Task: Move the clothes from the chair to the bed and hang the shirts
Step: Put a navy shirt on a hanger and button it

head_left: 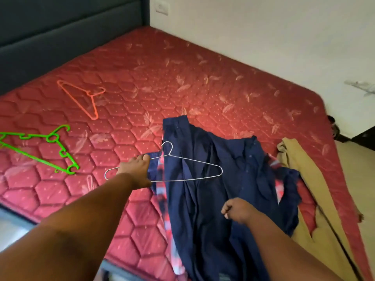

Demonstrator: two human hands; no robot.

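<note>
So the navy shirt point(219, 179) is lying spread out and rumpled on the bed, right under both hands, with its bottom end hanging over the near edge of the mattress point(154, 78). Poking out from underneath it on both sides is a red, white and blue patterned shirt point(279, 187), mostly covered up. Just off to the right of the right hand there's a tan garment point(300, 165) stretched along the mattress edge, touching the navy one.

Left hand point(136, 169) is closed around a thin wire hanger point(172, 169), gripping it at the left half of the frame, so the hook sticks up just past the fingers and the rest of the triangle floats over the navy shirt to the right of the hand. Can't tell if the hanger is actually touching the cloth or sitting a bit above it.

Right hand point(237, 209) is curled into a loose fist down on the navy shirt, nearer to the camera than the left hand. Looks like it could be pinching some fabric, but honestly can't say for sure from this angle.

Further out, left of the left hand, a green plastic hanger point(48, 151) lies flat on the mattress, and beyond that, farther up the bed, an orange hanger point(85, 98). Both are well apart from the clothes. Dark headboard point(60, 27) at the far left, white wall point(263, 27) behind.
</note>
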